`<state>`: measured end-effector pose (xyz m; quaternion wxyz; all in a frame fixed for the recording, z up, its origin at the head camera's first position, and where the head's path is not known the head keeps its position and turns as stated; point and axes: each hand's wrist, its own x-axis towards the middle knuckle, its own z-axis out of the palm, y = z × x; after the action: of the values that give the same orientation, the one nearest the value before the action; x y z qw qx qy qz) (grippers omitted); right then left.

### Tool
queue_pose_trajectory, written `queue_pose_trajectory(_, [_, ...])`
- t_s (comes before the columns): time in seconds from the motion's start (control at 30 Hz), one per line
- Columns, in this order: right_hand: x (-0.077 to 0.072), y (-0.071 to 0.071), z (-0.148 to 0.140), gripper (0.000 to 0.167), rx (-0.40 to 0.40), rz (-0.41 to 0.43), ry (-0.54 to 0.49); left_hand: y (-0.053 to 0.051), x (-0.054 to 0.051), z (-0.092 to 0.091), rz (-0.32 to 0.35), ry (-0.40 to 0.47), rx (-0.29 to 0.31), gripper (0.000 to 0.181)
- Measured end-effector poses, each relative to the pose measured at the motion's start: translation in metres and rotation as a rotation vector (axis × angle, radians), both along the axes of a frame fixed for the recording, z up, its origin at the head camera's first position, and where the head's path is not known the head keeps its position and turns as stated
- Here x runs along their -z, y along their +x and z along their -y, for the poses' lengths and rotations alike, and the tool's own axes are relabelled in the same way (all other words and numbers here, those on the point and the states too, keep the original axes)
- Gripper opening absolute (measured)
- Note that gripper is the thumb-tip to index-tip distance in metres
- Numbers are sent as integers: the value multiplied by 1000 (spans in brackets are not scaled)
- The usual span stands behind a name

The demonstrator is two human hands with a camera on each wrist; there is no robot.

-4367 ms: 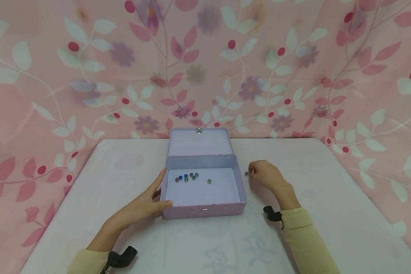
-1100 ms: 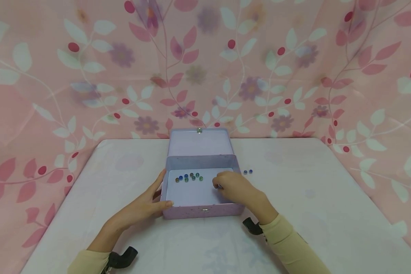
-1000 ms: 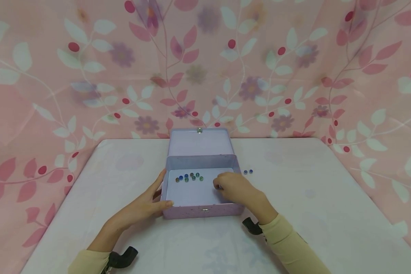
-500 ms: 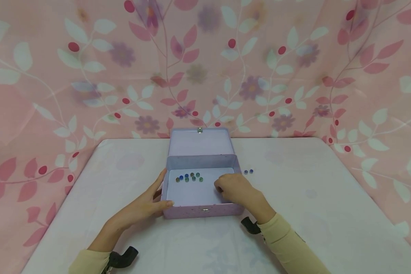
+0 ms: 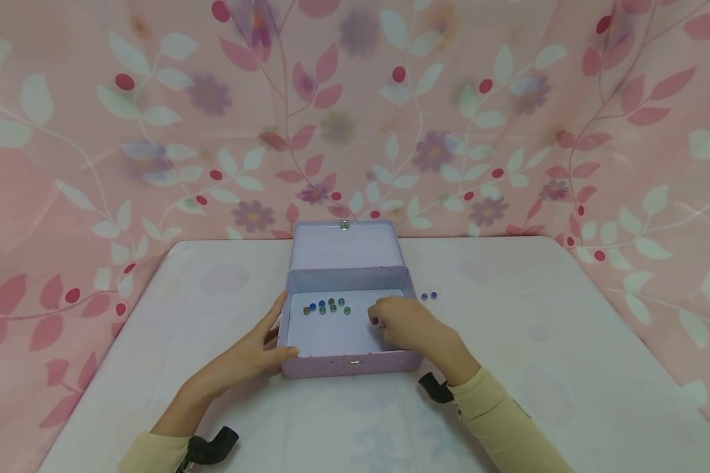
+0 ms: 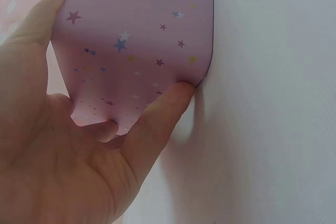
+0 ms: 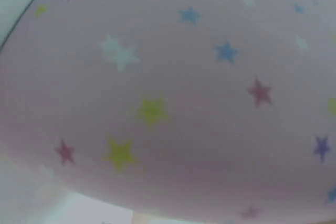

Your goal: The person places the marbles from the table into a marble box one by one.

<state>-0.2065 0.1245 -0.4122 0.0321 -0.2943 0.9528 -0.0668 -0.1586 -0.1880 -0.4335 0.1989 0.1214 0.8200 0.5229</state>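
A lilac tin box (image 5: 355,363) stands with its lid (image 5: 346,246) raised, its outside printed with stars. Several small glass marbles (image 5: 322,311), blue, green and brown, lie on its floor towards the left and back. My left hand (image 5: 260,348) grips the box's left side, thumb over the front corner; in the left wrist view its fingers (image 6: 160,124) press the starred wall. Inside the box's right half, my right hand (image 5: 408,323) holds its fingers curled, seemingly pinching a marble that they mostly hide. The right wrist view shows only the box's outer wall (image 7: 194,77).
Two bluish marbles (image 5: 428,296) lie on the white tablecloth (image 5: 538,368) just right of the box. Behind the table hangs a pink curtain (image 5: 355,118) with leaves and flowers. Black wrist mounts (image 5: 213,447) stick out from both sleeves.
From the table on the right, my right hand has come over the rim into the box. One green marble sits farther left than before. My left hand keeps its place.
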Motion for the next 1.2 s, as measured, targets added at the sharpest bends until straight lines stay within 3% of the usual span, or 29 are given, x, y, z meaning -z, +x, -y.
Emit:
queue_pose_trajectory(0.2, [-5, -1, -4, 19, -11, 48, -97, 0, 1, 1, -5, 3, 1, 100])
queue_pose_trajectory(0.43, [-13, -1, -10, 17, -8, 55, -122, 0, 2, 2, 1, 7, 7, 99])
queue_pose_trajectory(0.67, [-22, -1, -15, 18, -25, 18, -148, -1, 2, 2, 1, 12, 7, 99])
queue_pose_trajectory(1.2, [-26, -8, -28, 21, -18, -78, -204, -1, 3, 2, 1, 16, 10, 99])
